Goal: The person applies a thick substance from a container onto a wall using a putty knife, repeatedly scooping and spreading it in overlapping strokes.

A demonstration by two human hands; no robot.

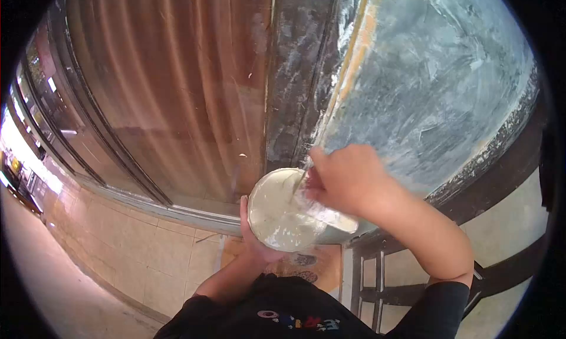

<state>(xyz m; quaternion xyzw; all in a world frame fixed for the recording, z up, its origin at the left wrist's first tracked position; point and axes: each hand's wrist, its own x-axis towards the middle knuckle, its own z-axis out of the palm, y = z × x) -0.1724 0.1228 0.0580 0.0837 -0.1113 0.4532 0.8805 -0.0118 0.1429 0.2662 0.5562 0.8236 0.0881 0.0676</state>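
My left hand (259, 242) is wrapped round the side of a round tub (277, 215) filled with pale, creamy paste. Above the tub's right side, my right hand (348, 179) is closed on a flat tool smeared with the paste; motion blurs it, and its handle is mostly hidden by the fingers. A pale, flat, coated piece (341, 220) juts out below my right hand, over the tub's right rim. Close behind this hand stands a wall panel (436, 91) with patchy grey-blue and white smears.
A glass pane (188, 103) with brown curtains behind it stands at the left, beside a dark frame (298, 73). Tiled floor (147, 244) lies below. Dark metal bars (380, 268) are at the lower right, near a brown mat (330, 265).
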